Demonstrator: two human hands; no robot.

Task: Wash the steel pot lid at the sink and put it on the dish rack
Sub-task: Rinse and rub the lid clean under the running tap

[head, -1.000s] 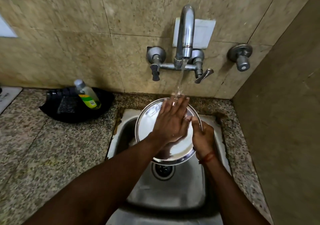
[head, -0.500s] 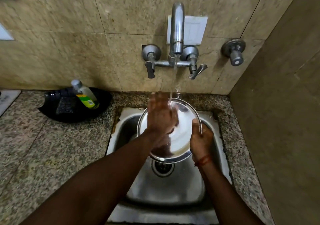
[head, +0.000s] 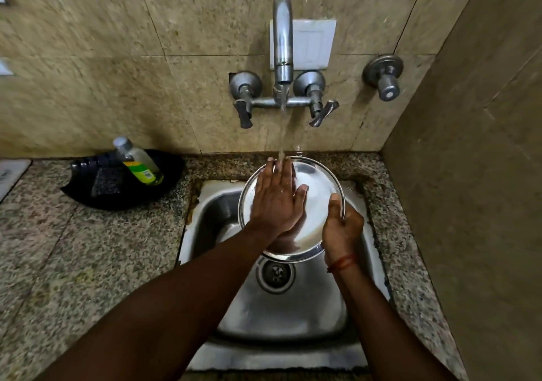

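The bottle (head: 137, 162) label's print is too blurred.

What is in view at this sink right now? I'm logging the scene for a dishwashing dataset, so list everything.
steel pot lid: one, silver, held tilted over the sink under the running water
sink: one, steel, set in the counter
tap: one, grey metal, on the wall, water running
wall valve: one, grey, right of the tap
white plate: one, on the wall behind the spout
black tray: one, on the counter left of the sink
bottle: one, clear with a green label, leaning in the tray
counter: speckled granite
left hand: flat on the lid's face
right hand: grips the lid's right rim; red wrist thread
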